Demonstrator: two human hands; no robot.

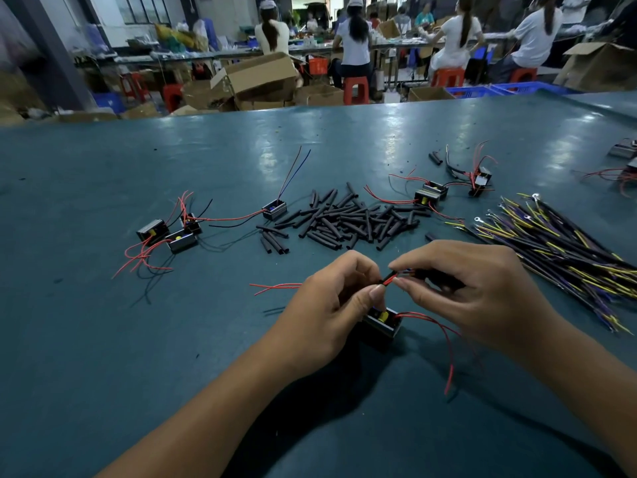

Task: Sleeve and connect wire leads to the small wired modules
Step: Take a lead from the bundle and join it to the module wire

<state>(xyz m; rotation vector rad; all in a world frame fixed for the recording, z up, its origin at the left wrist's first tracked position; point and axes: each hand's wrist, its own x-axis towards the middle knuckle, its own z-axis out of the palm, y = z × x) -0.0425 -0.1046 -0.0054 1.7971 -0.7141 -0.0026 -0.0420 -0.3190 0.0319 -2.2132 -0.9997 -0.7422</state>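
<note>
Sleeving a red lead (pixel 389 280) over my module (pixel 381 324)
My left hand (pixel 327 312) pinches the lead; my right hand (pixel 468 291) grips a black sleeve (pixel 418 273)

Teal worktable (pixel 138 339), glossy, glare patches far centre. Beyond its far edge: open cardboard box (pixel 256 75) tipped at an angle, more flattened cartons around it on the floor. Red plastic stools (pixel 355 89) along a long far bench (pixel 213 55) cluttered with bags and parts. Several people sit at it, backs turned, mostly white tops. Blue crate (pixel 489 89) far right, another cardboard box (pixel 598 65) at the right edge. Windows (pixel 146 8) far left.
</note>
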